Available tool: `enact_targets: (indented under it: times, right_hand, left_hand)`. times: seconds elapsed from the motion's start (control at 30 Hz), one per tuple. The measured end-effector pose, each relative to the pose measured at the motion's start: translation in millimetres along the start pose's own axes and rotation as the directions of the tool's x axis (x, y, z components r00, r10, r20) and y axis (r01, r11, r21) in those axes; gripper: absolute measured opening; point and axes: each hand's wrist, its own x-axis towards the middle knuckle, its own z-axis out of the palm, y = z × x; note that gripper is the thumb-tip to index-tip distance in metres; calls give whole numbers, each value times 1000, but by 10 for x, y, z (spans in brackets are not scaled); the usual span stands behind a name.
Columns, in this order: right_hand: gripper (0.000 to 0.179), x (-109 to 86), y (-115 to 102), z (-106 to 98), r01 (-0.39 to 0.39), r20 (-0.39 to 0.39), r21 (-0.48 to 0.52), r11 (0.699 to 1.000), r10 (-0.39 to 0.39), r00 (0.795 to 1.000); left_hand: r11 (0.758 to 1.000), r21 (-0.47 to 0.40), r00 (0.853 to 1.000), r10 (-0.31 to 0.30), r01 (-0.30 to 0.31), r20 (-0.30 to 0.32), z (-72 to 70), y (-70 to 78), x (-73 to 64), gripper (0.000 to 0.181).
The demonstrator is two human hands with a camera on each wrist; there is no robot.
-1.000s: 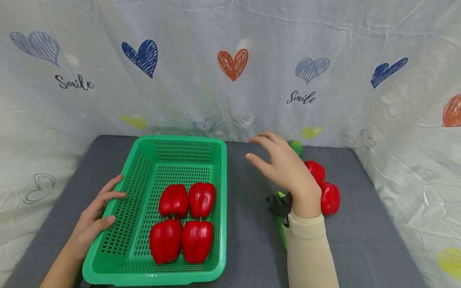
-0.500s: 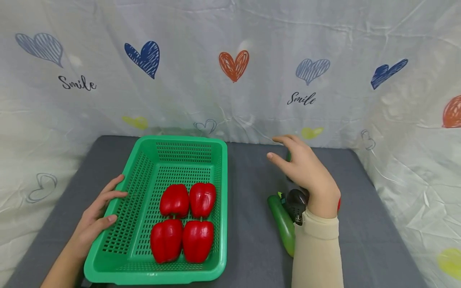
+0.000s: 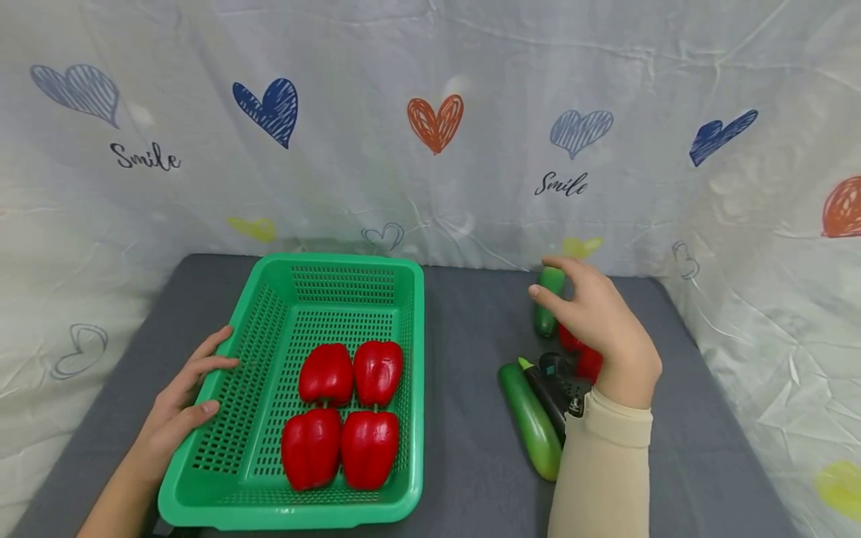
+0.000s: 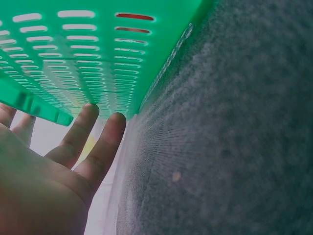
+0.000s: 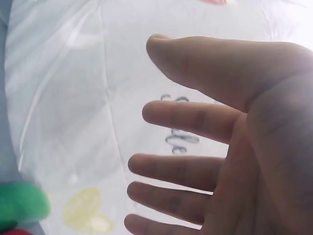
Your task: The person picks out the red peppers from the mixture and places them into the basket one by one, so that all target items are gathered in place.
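Observation:
My left hand (image 3: pixel 178 403) rests at the left rim of a green plastic basket (image 3: pixel 418 388), thumb and some fingers over the edge. In the left wrist view two fingers (image 4: pixel 110 134) stretch along the outside of its slotted wall. Several red bell peppers (image 3: pixel 370 450) lie in the basket's near right part. My right hand (image 3: pixel 599 314) hovers over the vegetables at the right, fingers loosely spread and holding nothing. Just beyond its thumb stands a green cucumber-like vegetable (image 3: pixel 545 317); red bell peppers (image 3: pixel 589 364) are partly hidden under the hand.
A long green zucchini (image 3: pixel 531 422) and a dark eggplant (image 3: pixel 548 396) lie beside the right forearm, the sleeve covering part of them. The grey table (image 3: pixel 464 418) is backed by a white curtain (image 3: pixel 350 164) printed with hearts.
My right hand has moved right, away from the basket, and now sits over the vegetables. The zucchini and eggplant have come into fuller view. My left hand stays on the basket.

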Motion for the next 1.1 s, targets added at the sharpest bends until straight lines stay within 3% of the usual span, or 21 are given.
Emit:
enact_targets:
  times: [0.3,0.73,1.1]
  right_hand:
    - [69,-47,134,-86,-57,0,-6,998,57,998]
    - [87,-117,277,-161,-197,68,-22,980,198,978]
    - [91,-220,377,-199,-317,167,-43,947,320,933]
  left_hand:
    - [1000,-4,1000,-5,5,-1,9,-3,13,55]
    - [1000,-18,1000,-6,5,-6,-5,8,-2,57]
    - [999,-9,1000,-31,31,-2,10,37,4,55]
